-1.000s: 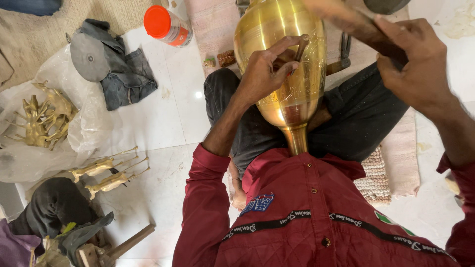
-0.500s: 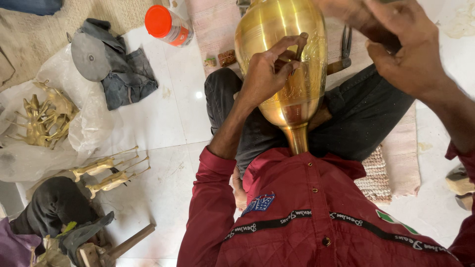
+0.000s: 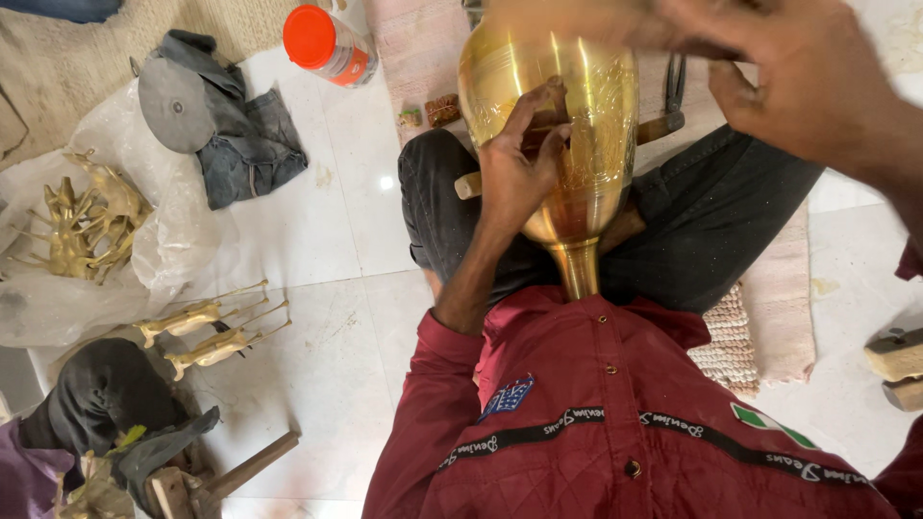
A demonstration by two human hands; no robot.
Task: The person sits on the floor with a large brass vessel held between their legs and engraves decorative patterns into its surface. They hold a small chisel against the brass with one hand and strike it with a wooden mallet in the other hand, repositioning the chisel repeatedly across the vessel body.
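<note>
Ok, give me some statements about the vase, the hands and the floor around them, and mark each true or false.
1. The left hand presses on the side of the brass vase. True.
2. The vase stands upright on the floor. False: it rests on the person's lap, its narrow neck toward the red jacket.
3. The jar on the floor has a blue lid. False: the lid is orange-red.
4. Brass figurines lie on the white floor to the left of the person. True.
5. The right hand grips the vase's neck. False: it is raised near the vase's wide end, blurred.
</note>
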